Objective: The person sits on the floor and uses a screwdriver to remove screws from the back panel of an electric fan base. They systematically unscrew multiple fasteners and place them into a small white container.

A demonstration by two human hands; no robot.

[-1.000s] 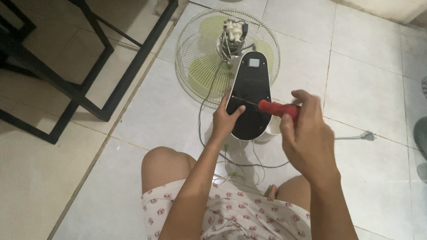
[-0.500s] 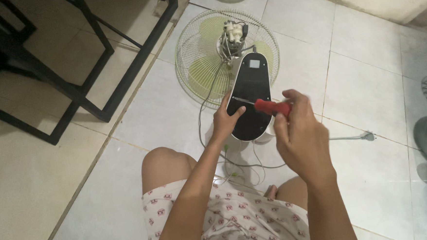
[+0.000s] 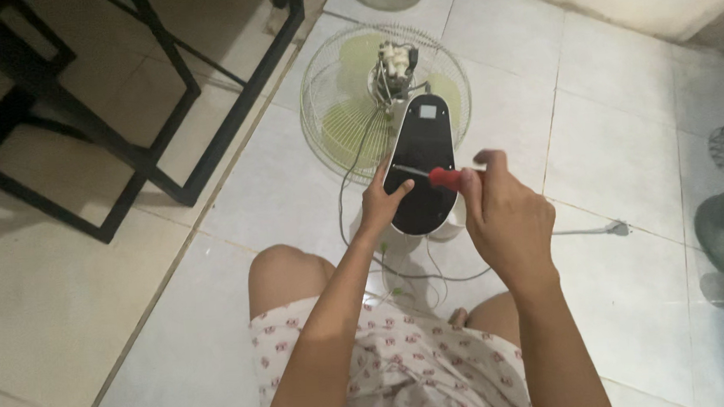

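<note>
Tiled floor (image 3: 622, 132), screwdriver (image 3: 435, 176) between hands

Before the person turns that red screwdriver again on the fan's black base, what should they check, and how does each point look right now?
1. Right hand grips the red-handled screwdriver firmly: ok.
2. Left hand steadies the black fan base: ok, fingers rest on its edge.
3. Screwdriver tip seated in a screw: cannot tell, too small to see.
4. Plug out of any socket: ok, it lies loose on the floor tiles.
5. Loose wires clear of the hands: ok, they trail on the floor nearer the knees.
</note>
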